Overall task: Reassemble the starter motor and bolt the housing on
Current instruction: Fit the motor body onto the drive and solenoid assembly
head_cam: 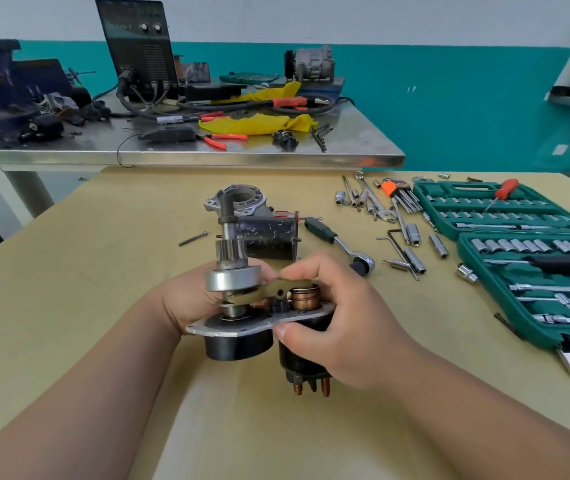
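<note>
I hold the starter motor assembly upright above the tan table: grey mounting plate, silver clutch and pinion shaft pointing up, black solenoid with copper studs below. My left hand grips the plate from the left. My right hand holds the solenoid side, with fingertips pinching the tan shift fork over the copper plunger. The grey nose housing and a black motor body lie behind. A long bolt lies to the left.
A ratchet wrench lies right of the motor body. Loose sockets, hex keys and wrenches are scattered further right beside an open green socket set case. Behind stands a steel bench with a welder, cables, pliers and yellow cloth.
</note>
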`<action>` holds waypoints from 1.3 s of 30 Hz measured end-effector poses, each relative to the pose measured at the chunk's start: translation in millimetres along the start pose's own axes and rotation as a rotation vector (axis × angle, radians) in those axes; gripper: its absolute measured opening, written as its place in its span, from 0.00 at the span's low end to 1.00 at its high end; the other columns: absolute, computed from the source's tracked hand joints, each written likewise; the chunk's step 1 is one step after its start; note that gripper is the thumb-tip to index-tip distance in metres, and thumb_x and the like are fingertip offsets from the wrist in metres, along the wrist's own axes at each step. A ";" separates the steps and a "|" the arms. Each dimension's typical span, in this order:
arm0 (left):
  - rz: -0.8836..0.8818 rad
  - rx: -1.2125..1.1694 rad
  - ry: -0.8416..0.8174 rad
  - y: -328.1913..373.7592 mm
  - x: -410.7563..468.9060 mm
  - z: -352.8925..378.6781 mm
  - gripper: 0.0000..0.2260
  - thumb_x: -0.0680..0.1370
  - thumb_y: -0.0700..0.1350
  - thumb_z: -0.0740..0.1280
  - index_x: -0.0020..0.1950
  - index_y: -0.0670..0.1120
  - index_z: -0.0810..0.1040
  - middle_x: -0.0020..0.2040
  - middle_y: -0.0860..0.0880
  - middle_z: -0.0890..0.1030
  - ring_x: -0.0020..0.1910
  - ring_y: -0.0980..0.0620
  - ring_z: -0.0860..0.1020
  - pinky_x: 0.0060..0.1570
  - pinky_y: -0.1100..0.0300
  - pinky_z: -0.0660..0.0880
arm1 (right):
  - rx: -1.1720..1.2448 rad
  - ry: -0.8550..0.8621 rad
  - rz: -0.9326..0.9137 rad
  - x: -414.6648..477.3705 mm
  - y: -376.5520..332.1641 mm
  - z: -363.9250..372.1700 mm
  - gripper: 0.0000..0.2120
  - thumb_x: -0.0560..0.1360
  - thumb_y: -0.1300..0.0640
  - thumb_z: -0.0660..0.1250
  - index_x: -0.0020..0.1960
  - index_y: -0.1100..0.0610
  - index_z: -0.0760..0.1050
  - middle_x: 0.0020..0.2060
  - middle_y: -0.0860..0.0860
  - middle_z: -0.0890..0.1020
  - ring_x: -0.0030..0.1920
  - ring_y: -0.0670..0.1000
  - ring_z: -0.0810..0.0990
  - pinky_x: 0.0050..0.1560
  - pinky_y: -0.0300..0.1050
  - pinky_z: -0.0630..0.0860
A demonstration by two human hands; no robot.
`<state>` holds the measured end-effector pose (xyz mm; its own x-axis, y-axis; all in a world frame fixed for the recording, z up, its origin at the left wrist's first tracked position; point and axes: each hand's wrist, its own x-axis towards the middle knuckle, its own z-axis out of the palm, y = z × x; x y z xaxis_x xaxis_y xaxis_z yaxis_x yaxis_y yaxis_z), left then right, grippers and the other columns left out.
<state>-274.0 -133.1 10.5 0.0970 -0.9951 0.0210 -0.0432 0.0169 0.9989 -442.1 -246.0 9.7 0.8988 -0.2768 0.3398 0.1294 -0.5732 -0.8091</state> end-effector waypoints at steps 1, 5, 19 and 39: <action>0.005 -0.004 0.025 -1.5 1.5 0.7 0.06 0.67 0.48 0.69 0.40 0.51 0.85 0.35 0.49 0.83 0.35 0.53 0.80 0.41 0.57 0.75 | 0.007 -0.001 -0.005 0.2 0.2 -0.5 0.19 0.63 0.41 0.69 0.51 0.31 0.68 0.49 0.39 0.76 0.50 0.41 0.78 0.46 0.29 0.72; -0.006 -0.164 0.221 -4.3 4.1 10.5 0.08 0.61 0.49 0.81 0.28 0.50 0.84 0.28 0.50 0.82 0.28 0.60 0.80 0.31 0.68 0.76 | 0.069 0.015 0.007 1.4 1.5 -1.7 0.17 0.65 0.45 0.71 0.51 0.34 0.70 0.52 0.35 0.76 0.51 0.38 0.78 0.46 0.27 0.72; -0.126 -0.224 0.063 1.1 3.3 17.1 0.19 0.44 0.60 0.83 0.26 0.53 0.83 0.26 0.56 0.80 0.27 0.62 0.78 0.32 0.69 0.75 | 0.072 0.029 -0.016 3.5 3.6 -4.1 0.19 0.66 0.49 0.74 0.49 0.32 0.71 0.54 0.32 0.71 0.54 0.36 0.76 0.48 0.27 0.71; -0.086 -0.562 0.182 -12.9 10.8 17.1 0.35 0.62 0.65 0.76 0.61 0.44 0.81 0.60 0.41 0.80 0.54 0.43 0.80 0.53 0.49 0.78 | -0.059 0.138 0.017 8.9 19.0 -19.6 0.18 0.68 0.49 0.74 0.51 0.35 0.68 0.53 0.34 0.69 0.52 0.38 0.75 0.47 0.32 0.76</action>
<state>-289.4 -145.7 -2.9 0.2477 -0.9633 -0.1035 0.5003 0.0357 0.8651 -439.9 -274.4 6.7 0.8338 -0.3879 0.3928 0.0866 -0.6109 -0.7870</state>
